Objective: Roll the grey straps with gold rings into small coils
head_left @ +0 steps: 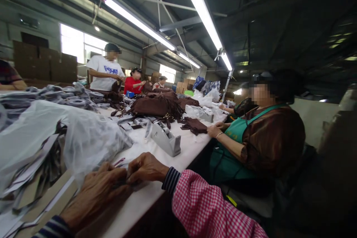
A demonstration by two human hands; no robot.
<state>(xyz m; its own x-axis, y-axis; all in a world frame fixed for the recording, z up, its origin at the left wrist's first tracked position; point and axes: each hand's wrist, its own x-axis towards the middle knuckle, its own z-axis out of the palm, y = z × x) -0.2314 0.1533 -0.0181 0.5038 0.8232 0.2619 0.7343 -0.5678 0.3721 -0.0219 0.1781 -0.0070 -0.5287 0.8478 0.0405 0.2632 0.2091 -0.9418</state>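
1. Large workshop under tube lights: a long desk with a pale top runs from the near edge toward the far end; stacked brown cardboard boxes stand in the left background.
2. Left side of the desk: grey coiled bundles, a cloudy clear plastic bag and, nearest, flat beige and white strips.
3. Beyond, a person in a white T-shirt with blue lettering, not fully legible.
4. Left hand, by the near edge: fingers bent inward, closed at a small, thin greyish piece, blurred.
5. That piece lies between the hands, at the fingertips of both, neither clearly nearer; its long axis I cannot tell.
6. Right hand: thumb and fingers pinched together on the piece, coming from the right.
7. Beyond the right hand, a grey tape dispenser with a small unreadable side mark; farther, dark brown fringed bags.
8. Right edge: a co-worker in a green apron, its yellowish print unreadable, handles brown fringed material.
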